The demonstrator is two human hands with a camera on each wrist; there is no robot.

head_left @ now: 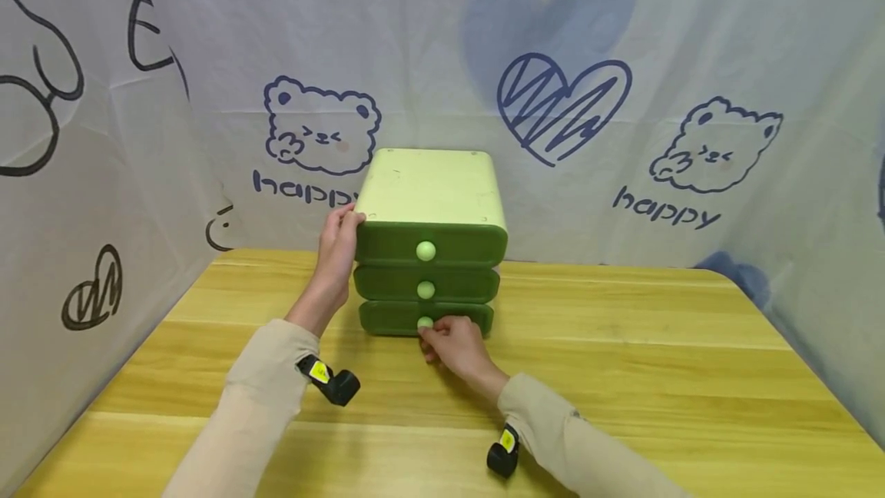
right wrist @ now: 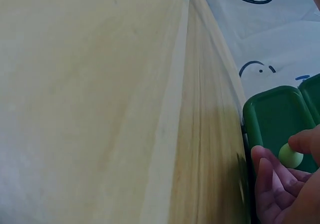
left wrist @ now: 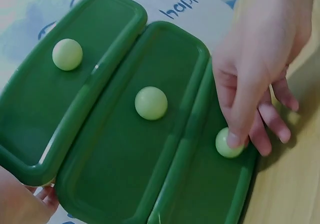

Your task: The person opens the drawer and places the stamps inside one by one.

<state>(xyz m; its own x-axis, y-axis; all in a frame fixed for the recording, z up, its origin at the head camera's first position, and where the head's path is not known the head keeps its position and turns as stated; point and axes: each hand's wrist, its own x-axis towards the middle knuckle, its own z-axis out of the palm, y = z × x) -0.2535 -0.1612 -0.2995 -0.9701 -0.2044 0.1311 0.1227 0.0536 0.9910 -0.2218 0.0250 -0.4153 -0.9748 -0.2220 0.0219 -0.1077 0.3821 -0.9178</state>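
Note:
A small drawer cabinet (head_left: 435, 183) with a pale green top and three dark green drawer fronts stands on the table. Each front has a round pale green knob. My left hand (head_left: 337, 252) holds the cabinet's left side, fingers reaching the upper front corner; in the left wrist view only part of this hand (left wrist: 25, 199) shows at the lower left. With thumb and fingers, my right hand (head_left: 458, 348) pinches the bottom drawer's knob (left wrist: 227, 144). In the right wrist view that knob (right wrist: 290, 156) sits between the thumb and fingers. All three drawers look pushed in.
The wood-grain table (head_left: 622, 375) extends on both sides of the cabinet and in front of it. Behind hangs a white cloth (head_left: 442, 44) printed with hearts, bears and the word happy. Each wrist wears a small black camera (head_left: 339, 386).

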